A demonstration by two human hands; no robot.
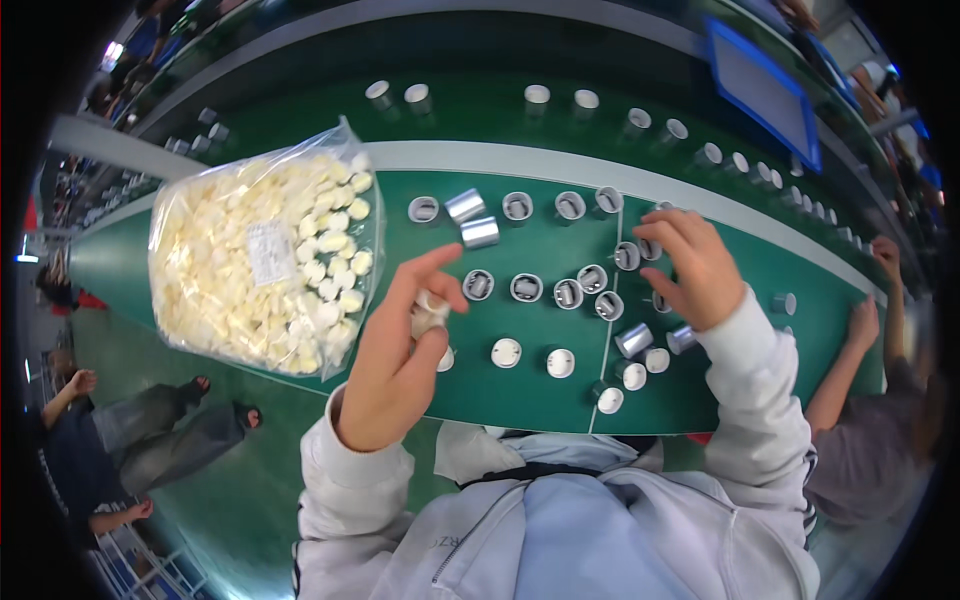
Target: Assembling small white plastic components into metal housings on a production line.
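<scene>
On the green table, my left hand (392, 365) is curled around some small white plastic caps (430, 312), partly hidden by the fingers; their number I cannot tell. My right hand (697, 268) reaches across to the right group of open silver metal cups, its thumb and fingertips around one cup (650, 249). Another cup (626, 256) stands just left of those fingertips. Several upright cups, such as one in the middle (526, 288), show metal parts inside. Nearer to me are cups topped with white caps (560, 362). Two cups (480, 232) lie on their sides farther back.
A large clear bag of white and cream caps (225, 270) lies at the left. Behind a pale rail, capped cups (537, 95) line a green strip, with a blue-framed panel (765, 90) at far right. A co-worker's arm (845, 360) rests by the right table end.
</scene>
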